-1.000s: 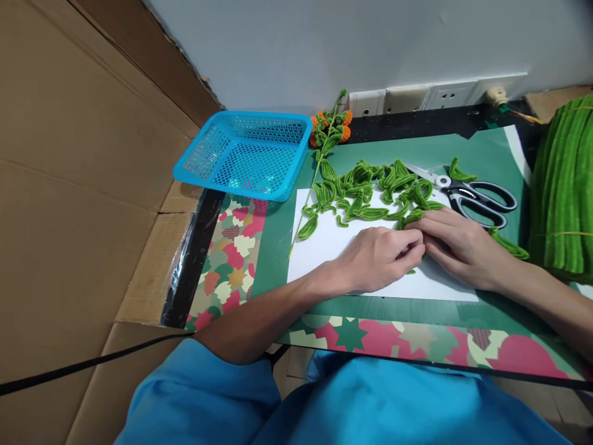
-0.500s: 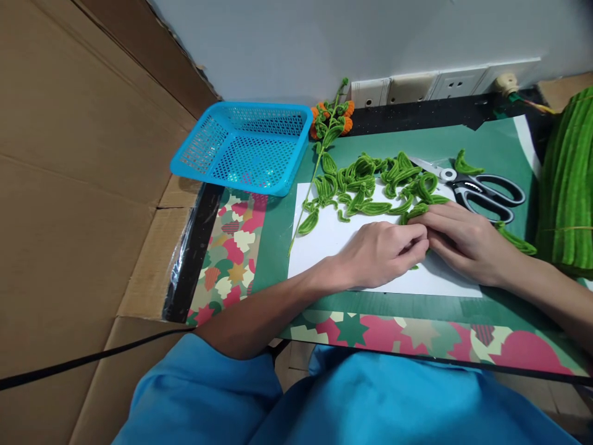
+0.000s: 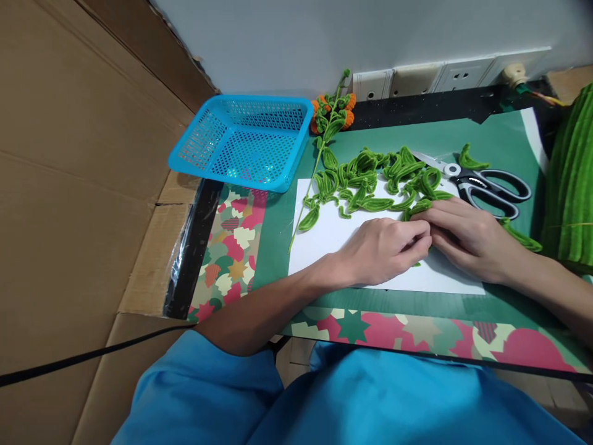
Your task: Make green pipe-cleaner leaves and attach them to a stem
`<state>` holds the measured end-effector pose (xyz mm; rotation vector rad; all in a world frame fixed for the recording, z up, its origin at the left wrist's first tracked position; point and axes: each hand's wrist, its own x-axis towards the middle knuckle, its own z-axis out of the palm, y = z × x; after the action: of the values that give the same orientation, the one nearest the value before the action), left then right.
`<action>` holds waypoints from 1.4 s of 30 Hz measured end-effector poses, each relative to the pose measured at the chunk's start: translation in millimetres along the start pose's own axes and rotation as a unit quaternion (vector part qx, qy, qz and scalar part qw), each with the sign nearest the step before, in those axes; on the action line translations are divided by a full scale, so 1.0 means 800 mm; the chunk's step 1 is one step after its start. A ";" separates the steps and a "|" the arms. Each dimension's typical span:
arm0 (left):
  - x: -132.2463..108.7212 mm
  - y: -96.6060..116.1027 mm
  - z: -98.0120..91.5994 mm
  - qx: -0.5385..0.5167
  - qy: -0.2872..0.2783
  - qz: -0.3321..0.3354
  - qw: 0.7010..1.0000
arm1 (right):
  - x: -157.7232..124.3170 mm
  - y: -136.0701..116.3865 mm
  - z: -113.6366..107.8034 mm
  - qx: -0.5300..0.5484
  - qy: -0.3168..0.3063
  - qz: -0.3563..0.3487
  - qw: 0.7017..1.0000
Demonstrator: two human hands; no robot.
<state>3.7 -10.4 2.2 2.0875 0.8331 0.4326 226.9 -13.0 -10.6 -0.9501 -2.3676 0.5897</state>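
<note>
Two hands are held together over the white sheet: the left hand and right hand are pinched, fingertips touching, on a small green pipe-cleaner piece, mostly hidden. Green looped leaves are piled just beyond them, with scissors at far right.

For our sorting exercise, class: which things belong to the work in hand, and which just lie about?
In use: left hand, right hand, green piece, green loop heap, white sheet.
Lying about: scissors, blue basket, orange flower stem, green bundle.
</note>
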 end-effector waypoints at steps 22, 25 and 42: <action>0.000 -0.001 0.001 0.000 0.007 0.013 1.000 | 0.001 0.001 0.000 -0.004 0.005 -0.032 0.999; 0.000 -0.001 0.002 -0.006 0.007 0.011 1.000 | 0.000 0.001 0.000 -0.011 0.000 -0.031 0.999; 0.001 -0.003 0.003 -0.010 0.004 0.019 1.000 | -0.003 0.004 0.000 -0.035 -0.001 -0.042 0.998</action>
<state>4.5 -10.4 -1.1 2.0863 0.7917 0.4690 229.9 -12.8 -13.4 -0.8739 -2.4312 0.4786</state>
